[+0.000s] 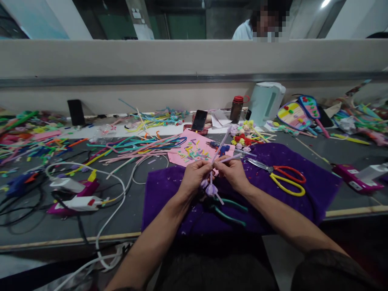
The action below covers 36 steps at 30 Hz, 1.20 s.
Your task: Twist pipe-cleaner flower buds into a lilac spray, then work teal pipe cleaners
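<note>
Both my hands meet over a purple cloth (169, 202), fingers pinched on lavender pipe cleaners (223, 141). My left hand (194, 178) grips them from the left, and one stem rises up and to the right from the fingers. My right hand (233, 173) pinches close beside it, with another stem sticking out rightward. Below the fingers hang small lavender pipe-cleaner flowers (211, 190); some of their stems are hidden by my hands. Under them lie pliers (232, 214) with teal handles. Scissors (285, 176) with one red and one yellow handle rest on the cloth at right.
Behind my hands lies a pink sheet (178, 155) with cut pipe-cleaner bits. Bundled pipe cleaners (145, 147), a glue gun (222, 148), and a kettle (266, 103) stand around. White cables (121, 186) and power strips (81, 194) occupy the left. A person (242, 30) is beyond the partition.
</note>
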Available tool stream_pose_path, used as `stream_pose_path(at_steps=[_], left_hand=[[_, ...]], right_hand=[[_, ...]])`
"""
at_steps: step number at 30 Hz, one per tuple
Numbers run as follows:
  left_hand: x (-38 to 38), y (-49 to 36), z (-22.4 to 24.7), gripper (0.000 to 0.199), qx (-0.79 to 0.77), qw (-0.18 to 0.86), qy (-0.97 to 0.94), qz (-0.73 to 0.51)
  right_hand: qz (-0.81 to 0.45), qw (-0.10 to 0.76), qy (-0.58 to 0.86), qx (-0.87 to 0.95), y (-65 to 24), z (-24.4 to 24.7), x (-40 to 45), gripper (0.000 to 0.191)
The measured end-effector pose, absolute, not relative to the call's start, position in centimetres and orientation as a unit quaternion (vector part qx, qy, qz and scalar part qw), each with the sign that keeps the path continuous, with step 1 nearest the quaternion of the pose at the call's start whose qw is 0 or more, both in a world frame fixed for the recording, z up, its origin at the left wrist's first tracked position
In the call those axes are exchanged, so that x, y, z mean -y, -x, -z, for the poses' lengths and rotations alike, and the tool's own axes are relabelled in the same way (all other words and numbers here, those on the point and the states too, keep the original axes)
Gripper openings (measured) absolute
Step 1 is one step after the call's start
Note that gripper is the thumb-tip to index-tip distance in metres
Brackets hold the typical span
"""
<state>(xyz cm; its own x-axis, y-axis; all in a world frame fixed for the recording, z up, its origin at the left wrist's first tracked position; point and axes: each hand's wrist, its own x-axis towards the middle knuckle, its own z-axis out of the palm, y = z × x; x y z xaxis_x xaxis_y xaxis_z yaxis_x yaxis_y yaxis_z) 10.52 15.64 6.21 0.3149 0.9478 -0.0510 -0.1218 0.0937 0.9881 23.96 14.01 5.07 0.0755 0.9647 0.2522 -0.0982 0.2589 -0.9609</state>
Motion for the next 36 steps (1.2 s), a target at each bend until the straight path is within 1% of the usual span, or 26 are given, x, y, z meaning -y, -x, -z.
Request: stream_pose_path(at_steps=[3, 8, 11, 14, 16, 18, 21, 23, 26, 30, 33, 35, 36], left_hand=[[-15.5, -10.3, -6.5, 0.021, -0.398, 0.581, -0.569, -0.424], [-15.2, -10.1, -6.6, 0.018, -0.378, 0.517, -0.646, -0.415], [-15.6, -9.7, -6.8, 0.019, -0.387, 0.536, -0.615, -0.431], [-16.6, -8.9, -7.1, 0.021, -0.404, 0.588, -0.519, -0.471], [-17.4, -8.2, -7.3, 0.022, -0.404, 0.608, -0.468, -0.499], [-18.1, -7.6, -7.4, 0.022, -0.399, 0.617, -0.439, -0.517], [-18.8, -6.9, -7.3, 0.022, -0.391, 0.628, -0.412, -0.532], [-19.1, -6.5, -7.2, 0.022, -0.372, 0.639, -0.394, -0.546], [-19.4, -5.8, -7.2, 0.018, -0.34, 0.658, -0.363, -0.565], [-19.6, -5.3, -7.3, 0.018, -0.33, 0.663, -0.34, -0.58], [-19.7, -5.3, -7.2, 0.016, -0.324, 0.664, -0.338, -0.583], [-19.8, -5.3, -7.1, 0.015, -0.318, 0.661, -0.339, -0.589], [-19.8, -5.3, -6.9, 0.015, -0.315, 0.66, -0.339, -0.592]], right_hand=[[-0.477, 0.59, 0.411, 0.506, -24.1, -5.4, -14.0, 0.013], [-0.542, 0.568, 0.388, 0.484, -24.6, -5.7, -14.1, 0.021], [-0.572, 0.535, 0.383, 0.489, -25.1, -5.9, -14.1, 0.017], [-0.557, 0.495, 0.393, 0.539, -25.4, -6.0, -14.3, 0.022], [-0.514, 0.453, 0.417, 0.597, -25.5, -5.6, -14.4, 0.018], [-0.443, 0.397, 0.446, 0.669, -25.4, -5.0, -14.6, 0.014], [-0.271, 0.334, 0.453, 0.781, -25.1, -4.2, -14.8, 0.011], [-0.162, 0.292, 0.428, 0.84, -24.9, -3.8, -15.0, 0.02], [-0.045, 0.207, 0.403, 0.891, -24.3, -3.4, -15.7, 0.033], [0.058, 0.113, 0.398, 0.909, -23.0, -3.2, -17.4, 0.029], [0.09, 0.095, 0.361, 0.923, -22.4, -3.0, -18.4, 0.023], [0.091, 0.132, 0.336, 0.928, -22.5, -3.1, -18.5, 0.023], [0.083, 0.174, 0.334, 0.922, -22.7, -3.2, -18.5, 0.023]])
